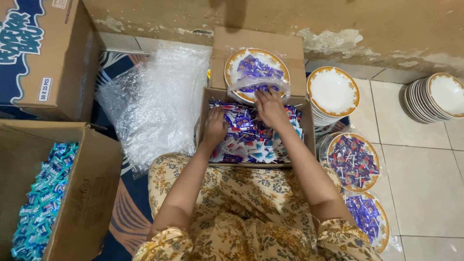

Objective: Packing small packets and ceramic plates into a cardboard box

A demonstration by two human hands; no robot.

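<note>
— Sweets (251, 137), blue-and-purple wrapped, fill the open carton (205, 104) at the sitter's knees; what are the hands doing?

— Left hand (215, 126) is curled down into the pile, apparently closed on a few pieces, though the grasp is hidden. Right hand (270, 107) reaches forward, fingers spread loosely at the bagged plate (256, 72) on the flap. Small, even handfuls would load best.

We see purple-and-white sachets (251, 135) in a brown cardboard box (309, 140). The plate (256, 72) behind it is white with a gold patterned rim, purple packets on it. Our dress (241, 208) is yellow with brown flowers. Blue and turquoise packets (43, 193) fill another brown box (92, 193). The floor tiles (425, 183) are white.
</note>
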